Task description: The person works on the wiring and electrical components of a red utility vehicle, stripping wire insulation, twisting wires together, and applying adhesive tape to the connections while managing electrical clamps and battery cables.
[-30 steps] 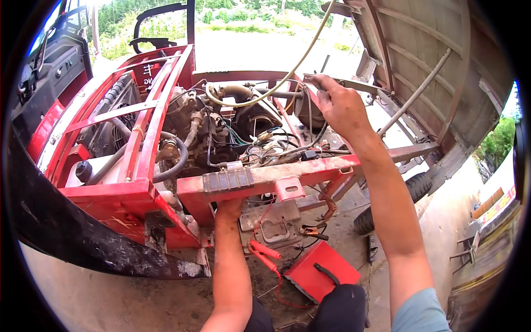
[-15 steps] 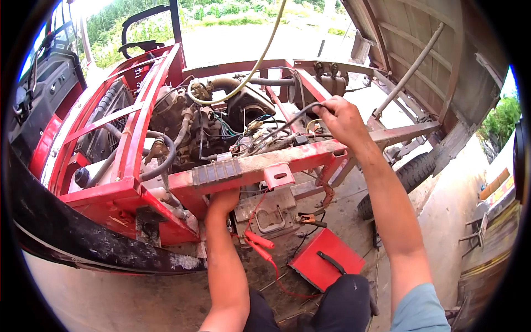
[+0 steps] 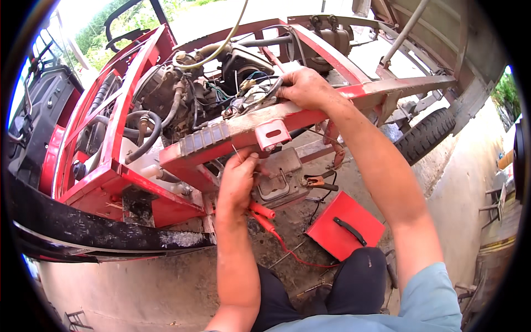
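Observation:
My right hand (image 3: pixel 303 87) is closed on a dark cable (image 3: pixel 275 87) among the wiring (image 3: pixel 243 99), just above the dusty red frame beam (image 3: pixel 310 113). My left hand (image 3: pixel 238 180) is below that beam, its fingers pinching a thin wire-like piece (image 3: pixel 236 150) that is too small to make out clearly. A dusty metal battery box or tray (image 3: pixel 279 188) sits beside my left hand, with red clamps (image 3: pixel 263 213) hanging by it and a dark-handled clamp (image 3: pixel 318 181) at its right. The engine (image 3: pixel 166 94) and its hoses fill the red frame behind.
A red box (image 3: pixel 345 227) with a black strap lies on the floor by my knees, near metal rods. A tire (image 3: pixel 426 135) and a raised panel (image 3: pixel 442 33) stand at right. A black bumper (image 3: pixel 110 235) and a dark door (image 3: pixel 38 116) are at left.
My right hand has moved left and down toward the wiring with the cable. My left hand has come out from under the beam into view, now pinching something thin. The view has shifted.

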Available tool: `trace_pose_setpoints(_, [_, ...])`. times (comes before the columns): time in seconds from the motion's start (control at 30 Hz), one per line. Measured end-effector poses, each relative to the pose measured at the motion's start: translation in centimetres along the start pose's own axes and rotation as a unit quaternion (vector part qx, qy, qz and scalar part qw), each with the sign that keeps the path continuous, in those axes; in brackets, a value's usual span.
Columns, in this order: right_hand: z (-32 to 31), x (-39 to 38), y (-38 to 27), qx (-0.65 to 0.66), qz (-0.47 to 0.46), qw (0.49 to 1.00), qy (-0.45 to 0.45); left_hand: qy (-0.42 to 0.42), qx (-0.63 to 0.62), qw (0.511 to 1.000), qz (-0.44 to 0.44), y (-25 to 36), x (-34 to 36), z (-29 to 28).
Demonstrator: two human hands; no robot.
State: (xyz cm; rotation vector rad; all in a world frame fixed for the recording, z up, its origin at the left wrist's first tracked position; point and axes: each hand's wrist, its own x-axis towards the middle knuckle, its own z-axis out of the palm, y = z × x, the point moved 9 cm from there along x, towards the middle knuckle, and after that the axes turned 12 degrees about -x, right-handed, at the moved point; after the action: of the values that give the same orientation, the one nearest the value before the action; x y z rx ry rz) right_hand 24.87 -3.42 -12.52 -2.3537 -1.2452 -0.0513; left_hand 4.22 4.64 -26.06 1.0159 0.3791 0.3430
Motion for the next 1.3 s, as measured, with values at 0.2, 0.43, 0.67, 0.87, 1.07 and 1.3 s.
trace_pose_setpoints(0.2, [2.2, 2.0, -2.4, 0.01, -0.029, 0.993, -0.113, 0.016, -0.353, 0.935, 0.011, -3.5, 3.9, -0.8])
trace_pose_setpoints(0.43, [4.3, 2.2, -1.1, 0.152, 0.06, 0.96, -0.228, -0.058, -0.29, 0.955, -0.003, -3.5, 5.5, -0.5])
trace_pose_setpoints(0.67, [2.8, 2.1, -2.7, -0.119, -0.037, 0.96, -0.25, -0.125, -0.303, 0.945, -0.012, -2.6, 5.9, 0.5])
trace_pose_setpoints(0.87, [2.3, 1.7, -3.0, -0.175, 0.021, 0.932, -0.317, -0.149, -0.308, 0.939, -0.023, -2.7, 5.6, 0.9])
trace_pose_setpoints(1.07, [2.4, 1.0, -6.8, -0.308, -0.098, 0.926, -0.195, -0.142, -0.31, 0.939, -0.048, -3.9, 6.0, 0.1])
trace_pose_setpoints(1.3, [2.0, 1.1, -7.6, -0.349, -0.119, 0.905, -0.21, -0.115, -0.312, 0.942, -0.049, -3.7, 6.0, 0.3])
